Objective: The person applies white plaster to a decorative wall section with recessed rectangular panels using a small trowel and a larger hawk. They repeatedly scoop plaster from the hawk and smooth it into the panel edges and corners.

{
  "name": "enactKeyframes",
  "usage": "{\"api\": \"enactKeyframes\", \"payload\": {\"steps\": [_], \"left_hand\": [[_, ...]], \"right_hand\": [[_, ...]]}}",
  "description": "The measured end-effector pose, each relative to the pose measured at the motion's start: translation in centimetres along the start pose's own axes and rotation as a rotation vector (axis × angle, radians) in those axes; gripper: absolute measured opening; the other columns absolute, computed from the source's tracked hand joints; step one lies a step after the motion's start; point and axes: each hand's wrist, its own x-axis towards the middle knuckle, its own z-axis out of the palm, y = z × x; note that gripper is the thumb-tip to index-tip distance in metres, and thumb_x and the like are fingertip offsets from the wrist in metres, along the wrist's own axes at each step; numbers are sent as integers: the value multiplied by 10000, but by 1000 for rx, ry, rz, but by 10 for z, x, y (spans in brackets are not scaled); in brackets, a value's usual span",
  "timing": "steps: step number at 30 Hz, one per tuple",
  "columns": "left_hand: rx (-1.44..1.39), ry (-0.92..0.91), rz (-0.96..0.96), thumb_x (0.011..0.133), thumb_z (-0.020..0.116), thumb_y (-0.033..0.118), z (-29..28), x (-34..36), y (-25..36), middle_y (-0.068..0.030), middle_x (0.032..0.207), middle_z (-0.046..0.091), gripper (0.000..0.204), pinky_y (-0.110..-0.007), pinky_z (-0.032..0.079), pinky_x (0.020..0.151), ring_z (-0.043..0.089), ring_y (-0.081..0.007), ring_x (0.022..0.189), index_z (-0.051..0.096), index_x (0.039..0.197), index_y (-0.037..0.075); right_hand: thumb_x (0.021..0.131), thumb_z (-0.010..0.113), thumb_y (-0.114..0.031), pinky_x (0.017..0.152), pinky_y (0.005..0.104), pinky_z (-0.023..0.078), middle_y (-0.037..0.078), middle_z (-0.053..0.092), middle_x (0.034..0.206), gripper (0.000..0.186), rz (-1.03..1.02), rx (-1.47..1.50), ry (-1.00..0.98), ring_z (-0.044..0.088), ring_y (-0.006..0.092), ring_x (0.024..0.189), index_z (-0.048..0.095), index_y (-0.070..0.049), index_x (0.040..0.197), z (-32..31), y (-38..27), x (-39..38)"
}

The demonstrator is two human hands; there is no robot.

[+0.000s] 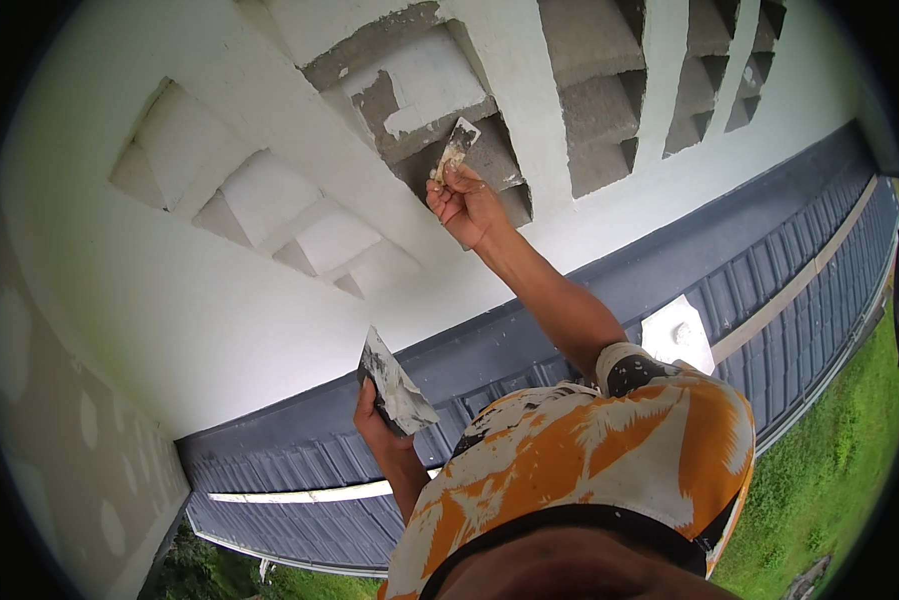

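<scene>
My right hand (469,207) is raised to the white wall, closed on a small putty knife (457,145) smeared with pale filler, in front of a recessed grey niche (491,160). The niche's upper recess (424,75) is partly coated white. My left hand (379,420) is lower, gripping a wide metal scraper (394,380) loaded with white and grey filler.
More niches, white ones (269,195) at left and grey ones (594,120) at right, line the wall. Below runs a dark tiled roof (799,240) with a long batten (769,320) and a white board (674,345) bearing a lump. A patched wall (59,400) stands left; grass (809,460) lies beyond.
</scene>
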Motion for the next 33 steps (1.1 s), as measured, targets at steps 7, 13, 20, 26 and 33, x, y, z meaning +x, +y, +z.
{"api": "enactKeyframes", "payload": {"steps": [7, 13, 20, 26, 33], "left_hand": [[29, -31, 16, 963, 496, 182, -6, -1, 0, -132, 1114, 669, 364, -368, 577, 783, 683, -247, 941, 539, 1271, -6], [-2, -40, -9, 953, 527, 168, -9, -3, 1, -123, 1085, 675, 330, -378, 578, 749, 686, -246, 903, 557, 1234, -2], [-9, 19, -12, 950, 534, 161, -4, -2, -2, -122, 1091, 677, 320, -384, 579, 758, 688, -249, 911, 568, 1226, 1], [-20, -21, 14, 946, 534, 164, -8, -2, -3, -133, 1094, 679, 346, -373, 576, 775, 688, -254, 924, 562, 1243, -12], [-24, -48, -14, 944, 542, 172, -12, 0, -6, -128, 1080, 682, 333, -363, 571, 772, 687, -247, 913, 574, 1222, -7]], "right_hand": [[965, 563, -75, 713, 298, 560, 97, 597, 881, 54, -16, 72, -14, 599, 191, 763, 565, -22, 979, 8, 3, 3], [967, 554, -66, 724, 313, 568, 104, 598, 906, 65, -120, 143, -46, 613, 201, 763, 561, -9, 998, 3, -9, 19], [965, 574, -89, 726, 315, 567, 84, 623, 889, 71, 87, -194, 24, 637, 196, 793, 589, -24, 989, -6, 29, -2], [985, 549, -123, 637, 294, 572, 89, 651, 840, 111, -8, -520, 100, 651, 171, 707, 606, -39, 940, -16, 26, -19], [966, 536, -127, 476, 268, 468, 79, 622, 696, 183, -104, -770, 74, 575, 126, 537, 594, -27, 825, 3, 11, -11]]}}
